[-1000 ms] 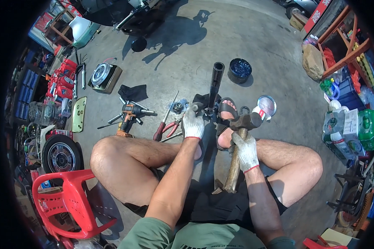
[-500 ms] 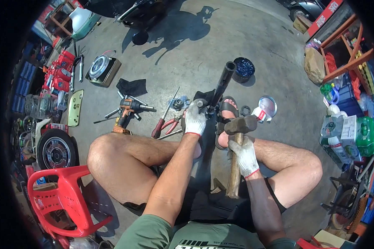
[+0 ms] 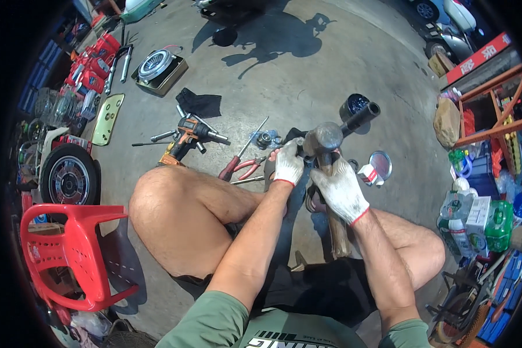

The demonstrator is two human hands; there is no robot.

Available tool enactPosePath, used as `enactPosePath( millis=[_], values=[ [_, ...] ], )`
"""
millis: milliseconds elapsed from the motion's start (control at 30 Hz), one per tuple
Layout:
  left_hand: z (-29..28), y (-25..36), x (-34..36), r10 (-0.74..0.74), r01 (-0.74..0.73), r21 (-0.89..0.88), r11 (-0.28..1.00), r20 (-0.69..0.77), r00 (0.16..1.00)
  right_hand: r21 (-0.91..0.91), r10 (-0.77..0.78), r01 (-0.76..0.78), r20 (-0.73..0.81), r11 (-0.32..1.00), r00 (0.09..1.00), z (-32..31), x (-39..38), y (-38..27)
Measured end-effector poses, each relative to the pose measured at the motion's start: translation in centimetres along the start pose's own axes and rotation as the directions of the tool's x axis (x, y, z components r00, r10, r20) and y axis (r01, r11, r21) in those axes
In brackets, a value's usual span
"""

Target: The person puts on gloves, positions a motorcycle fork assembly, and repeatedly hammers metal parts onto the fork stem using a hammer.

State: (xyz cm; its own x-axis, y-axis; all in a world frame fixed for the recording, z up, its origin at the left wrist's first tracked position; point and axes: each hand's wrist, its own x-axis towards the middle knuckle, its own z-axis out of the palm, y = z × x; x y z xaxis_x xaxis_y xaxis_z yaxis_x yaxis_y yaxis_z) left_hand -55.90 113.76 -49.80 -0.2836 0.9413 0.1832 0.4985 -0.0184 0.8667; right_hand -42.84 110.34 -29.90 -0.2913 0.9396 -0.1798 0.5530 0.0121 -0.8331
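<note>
My right hand (image 3: 339,191), in a white knit glove, grips the wooden handle (image 3: 339,240) of a hammer, whose steel head (image 3: 323,138) is by my left hand. My gloved left hand (image 3: 290,162) is closed on a small metal piece beside the base of a black steel tube (image 3: 362,116); the hammer head partly hides that spot. The tube leans right over a tub of dark grease (image 3: 355,104). Near my left hand lie a long screwdriver (image 3: 233,163), red-handled pliers (image 3: 249,167) and a metal fitting on plastic (image 3: 264,139).
A power tool (image 3: 185,139), black cloth (image 3: 200,101) and boxed metal part (image 3: 156,69) lie ahead-left. A red chair (image 3: 75,249) and wheel (image 3: 66,182) are left. A lid (image 3: 380,165), bottle packs (image 3: 475,223) and orange rack (image 3: 490,104) are right; a vehicle (image 3: 238,11) stands ahead.
My right hand has raised the hammer forward, bringing its head up beside my left hand. The tube now tilts further right. The view has also shifted.
</note>
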Motion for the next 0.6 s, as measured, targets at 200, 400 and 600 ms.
enactPosePath(
  millis=[200, 400, 600],
  values=[
    [4.2, -0.3, 0.5, -0.329, 0.279, -0.924, 0.261, 0.186, 0.926, -0.117, -0.054, 0.056, 0.013, 0.992, 0.998, -2.0, 2.3, -4.2],
    [4.6, -8.7, 1.3, -0.064, 0.006, -0.496, 0.868, -0.100, 0.993, -0.198, -0.024, 0.058, 0.171, 0.978, 0.985, 1.5, 3.9, -5.8],
    [2.4, -5.1, 0.8, -0.054, 0.075, -0.225, 0.971, 0.098, 0.994, -0.374, -0.136, 0.201, 0.192, 0.905, 0.972, 1.3, 3.8, 0.7]
  ],
)
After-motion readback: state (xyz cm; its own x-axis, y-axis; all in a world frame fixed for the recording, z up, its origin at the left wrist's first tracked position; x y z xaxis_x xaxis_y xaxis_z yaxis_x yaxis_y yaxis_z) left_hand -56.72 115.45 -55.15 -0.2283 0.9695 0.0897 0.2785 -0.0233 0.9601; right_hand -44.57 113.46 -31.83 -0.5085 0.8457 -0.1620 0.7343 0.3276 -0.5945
